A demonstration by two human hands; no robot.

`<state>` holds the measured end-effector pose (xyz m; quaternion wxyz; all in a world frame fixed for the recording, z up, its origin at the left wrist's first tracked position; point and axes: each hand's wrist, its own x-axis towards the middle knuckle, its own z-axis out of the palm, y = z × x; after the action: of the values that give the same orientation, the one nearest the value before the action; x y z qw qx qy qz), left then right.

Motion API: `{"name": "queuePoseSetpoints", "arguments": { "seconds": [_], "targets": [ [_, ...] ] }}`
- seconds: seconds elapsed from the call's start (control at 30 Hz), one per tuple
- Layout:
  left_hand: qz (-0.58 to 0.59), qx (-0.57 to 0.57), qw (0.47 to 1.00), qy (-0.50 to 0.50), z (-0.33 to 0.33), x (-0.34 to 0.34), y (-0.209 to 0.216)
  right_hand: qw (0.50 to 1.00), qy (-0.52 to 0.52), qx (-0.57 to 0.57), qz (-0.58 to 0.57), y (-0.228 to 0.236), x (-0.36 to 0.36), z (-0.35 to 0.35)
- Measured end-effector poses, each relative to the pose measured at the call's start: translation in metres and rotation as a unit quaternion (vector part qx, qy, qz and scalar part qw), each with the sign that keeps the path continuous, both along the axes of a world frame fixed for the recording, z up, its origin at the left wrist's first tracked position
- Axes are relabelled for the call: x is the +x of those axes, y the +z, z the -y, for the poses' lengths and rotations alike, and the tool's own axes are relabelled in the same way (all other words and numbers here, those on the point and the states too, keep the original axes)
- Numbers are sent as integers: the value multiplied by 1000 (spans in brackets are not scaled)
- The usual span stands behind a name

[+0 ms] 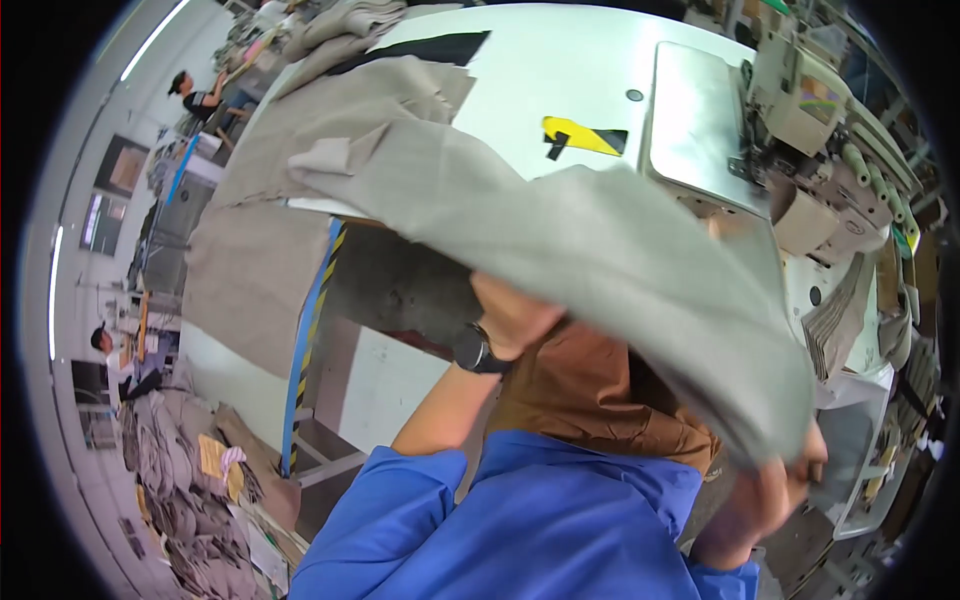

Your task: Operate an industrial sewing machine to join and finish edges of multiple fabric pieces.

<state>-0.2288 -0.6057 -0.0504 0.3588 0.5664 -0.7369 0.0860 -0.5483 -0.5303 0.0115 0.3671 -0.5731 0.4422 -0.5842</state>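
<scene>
A large piece of grey-beige fabric (600, 240) stretches across in front of me, from the table on the left down to my right side, blurred by motion. My left hand (518, 312), with a dark wristwatch (477, 350) behind it, is closed at the fabric's lower edge; its fingertips are hidden under the cloth. At the fabric's lower right end, my right hand (765, 497) grips the edge, its fingers bent and smeared. The fabric's far end overlaps more grey-beige cloth (400, 90) lying on the white table (530, 60).
An industrial sewing machine (800, 90) with thread cones (870, 175) stands at the right, beside a shiny metal plate (700, 120). A yellow and black piece (585, 137) lies on the table. Fabric heaps (190, 480) fill the lower left. Two people (200, 100) sit farther off.
</scene>
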Motion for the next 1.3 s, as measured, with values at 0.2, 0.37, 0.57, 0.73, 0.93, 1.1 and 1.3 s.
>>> {"name": "queuePoseSetpoints", "arguments": {
  "seconds": [0.2, 0.37, 0.57, 0.73, 0.93, 1.1, 1.3],
  "targets": [
    [-238, 115, 964, 17, -60, 72, -8, 952, -236, -192, 20, -24, -88, -69],
    [-28, 47, 998, -5, -63, 77, -18, 927, -305, -217, 33, 14, -130, -81],
    [78, -43, 994, 58, -3, 105, -49, 892, -365, -259, 57, 67, -185, -111],
    [82, 21, 995, 57, 26, 138, -37, 848, -447, -267, 95, 73, -215, -128],
    [-185, 117, 976, -24, 18, 126, 19, 907, -389, -144, -71, 56, -249, -146],
    [-287, 247, 925, -27, -53, 190, 98, 903, -328, 201, -192, 53, -239, -101],
    [-266, 182, 946, -44, -71, 269, 122, 892, -308, 185, -275, 6, -196, -18]
  ]
}}
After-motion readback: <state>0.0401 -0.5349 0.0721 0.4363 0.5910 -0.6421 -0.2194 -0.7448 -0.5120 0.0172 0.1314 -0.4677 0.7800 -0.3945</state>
